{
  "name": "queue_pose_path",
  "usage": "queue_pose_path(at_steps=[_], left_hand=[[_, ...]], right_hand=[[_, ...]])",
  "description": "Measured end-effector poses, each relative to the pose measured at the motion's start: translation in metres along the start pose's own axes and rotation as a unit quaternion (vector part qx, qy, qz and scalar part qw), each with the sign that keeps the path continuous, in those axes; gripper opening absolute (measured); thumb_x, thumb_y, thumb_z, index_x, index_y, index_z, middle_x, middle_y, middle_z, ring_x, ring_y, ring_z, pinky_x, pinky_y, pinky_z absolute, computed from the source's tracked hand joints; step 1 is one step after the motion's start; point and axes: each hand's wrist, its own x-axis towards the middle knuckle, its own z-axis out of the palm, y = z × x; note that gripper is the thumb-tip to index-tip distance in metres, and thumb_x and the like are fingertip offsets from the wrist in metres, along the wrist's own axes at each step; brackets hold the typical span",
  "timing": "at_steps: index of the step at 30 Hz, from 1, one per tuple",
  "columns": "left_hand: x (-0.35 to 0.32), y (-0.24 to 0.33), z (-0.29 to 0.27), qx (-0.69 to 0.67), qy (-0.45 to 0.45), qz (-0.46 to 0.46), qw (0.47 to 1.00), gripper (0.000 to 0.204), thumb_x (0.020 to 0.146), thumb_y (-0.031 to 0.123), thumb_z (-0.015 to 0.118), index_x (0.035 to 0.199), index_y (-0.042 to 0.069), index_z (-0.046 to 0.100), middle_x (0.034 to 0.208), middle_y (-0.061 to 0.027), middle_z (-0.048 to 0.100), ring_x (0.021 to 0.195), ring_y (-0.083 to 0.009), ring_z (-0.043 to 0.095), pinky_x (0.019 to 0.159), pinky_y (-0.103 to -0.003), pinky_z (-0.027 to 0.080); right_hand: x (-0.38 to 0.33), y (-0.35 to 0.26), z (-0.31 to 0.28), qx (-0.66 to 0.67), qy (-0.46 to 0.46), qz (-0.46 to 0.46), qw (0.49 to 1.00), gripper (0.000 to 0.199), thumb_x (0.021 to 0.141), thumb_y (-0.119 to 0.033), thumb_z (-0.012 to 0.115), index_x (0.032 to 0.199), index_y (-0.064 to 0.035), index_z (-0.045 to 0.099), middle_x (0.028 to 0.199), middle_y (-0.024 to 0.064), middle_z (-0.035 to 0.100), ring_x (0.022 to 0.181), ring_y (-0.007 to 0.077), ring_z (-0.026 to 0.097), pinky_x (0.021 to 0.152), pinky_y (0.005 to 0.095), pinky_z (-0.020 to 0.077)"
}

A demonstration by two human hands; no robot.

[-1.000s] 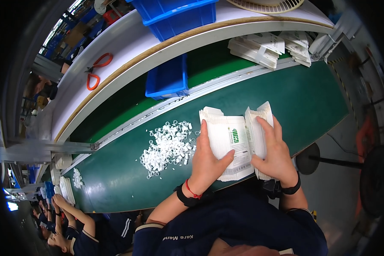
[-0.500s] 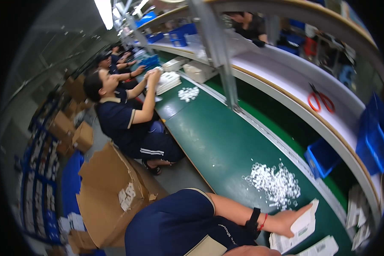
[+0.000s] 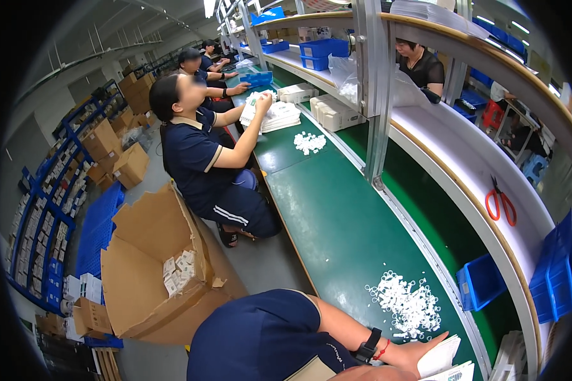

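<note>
My left hand (image 3: 418, 355) reaches in from the lower edge, with a black band and a red cord at the wrist. It is closed on a white folded carton (image 3: 440, 357), the fingers stretched along its far edge. More white cartons (image 3: 459, 373) with green print lie just nearer, cut off by the picture's edge. Directly beyond the hand, a heap of small white ring-shaped pieces (image 3: 405, 303) spreads on the green table (image 3: 337, 222). My right hand does not show; a patch of skin at the lower edge is too cropped to identify.
A large open cardboard box (image 3: 140, 254) with white cartons inside stands at left. A co-worker (image 3: 194, 152) handles white cartons farther along. Red-handled scissors (image 3: 502, 206) lie on the white shelf (image 3: 451, 149) at right. A blue bin (image 3: 483, 282) sits beneath it.
The view has shifted, so the scene sits lower in the picture. My left hand remains on a white carton, which now shows less of its printed face.
</note>
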Motion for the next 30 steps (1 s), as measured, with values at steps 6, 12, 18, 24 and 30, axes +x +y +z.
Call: queue_pose_path(at_steps=[6, 12, 18, 24, 30], left_hand=[[0.0, -0.013, -0.002, -0.039, -0.092, -0.028, 0.995, 0.065, 0.092, 0.038, 0.054, 0.143, 0.007, 0.03, 0.149, -0.0168, 0.027, 0.141, -0.031, 0.014, 0.114, -0.049, 0.003], [-0.008, -0.007, 0.018, -0.455, -0.067, -0.204, 0.864, 0.076, 0.089, 0.024, 0.063, 0.147, 0.003, 0.018, 0.147, -0.0131, 0.031, 0.133, -0.0208, 0.031, 0.108, -0.036, 0.03], [-0.008, -0.008, 0.021, -0.42, -0.092, -0.212, 0.877, 0.074, 0.09, 0.025, 0.062, 0.147, 0.004, 0.021, 0.145, -0.0135, 0.034, 0.132, -0.0209, 0.034, 0.108, -0.036, 0.031], [-0.007, -0.009, 0.022, -0.369, -0.127, -0.224, 0.893, 0.07, 0.091, 0.026, 0.061, 0.146, 0.005, 0.023, 0.143, -0.0141, 0.038, 0.13, -0.021, 0.036, 0.107, -0.036, 0.033], [-0.012, -0.014, 0.011, -0.213, -0.154, -0.262, 0.929, 0.066, 0.091, 0.034, 0.059, 0.144, 0.008, 0.03, 0.136, -0.0153, 0.047, 0.127, -0.0208, 0.042, 0.106, -0.036, 0.034]], right_hand=[[0.008, -0.006, -0.004, -0.044, -0.039, -0.005, 0.998, 0.082, 0.074, -0.035, 0.07, 0.136, 0.0038, 0.034, 0.134, 0.0314, 0.04, 0.121, 0.0439, 0.041, 0.102, 0.047, 0.0331], [0.01, -0.011, -0.011, -0.088, -0.075, -0.006, 0.993, 0.086, 0.073, -0.036, 0.071, 0.138, 0.0039, 0.031, 0.135, 0.0317, 0.038, 0.123, 0.0438, 0.04, 0.103, 0.047, 0.032], [0.017, -0.021, -0.024, -0.134, -0.11, -0.013, 0.985, 0.09, 0.072, -0.037, 0.072, 0.139, 0.0041, 0.028, 0.137, 0.0321, 0.035, 0.125, 0.0437, 0.038, 0.104, 0.047, 0.031], [0.021, -0.03, -0.032, -0.174, -0.138, -0.021, 0.975, 0.094, 0.071, -0.039, 0.072, 0.141, 0.0042, 0.026, 0.139, 0.0324, 0.033, 0.127, 0.0436, 0.037, 0.106, 0.0469, 0.0299], [0.029, -0.036, -0.03, -0.21, -0.168, -0.03, 0.963, 0.099, 0.07, -0.04, 0.073, 0.142, 0.0043, 0.023, 0.141, 0.0327, 0.031, 0.129, 0.0435, 0.035, 0.107, 0.0469, 0.0289]])
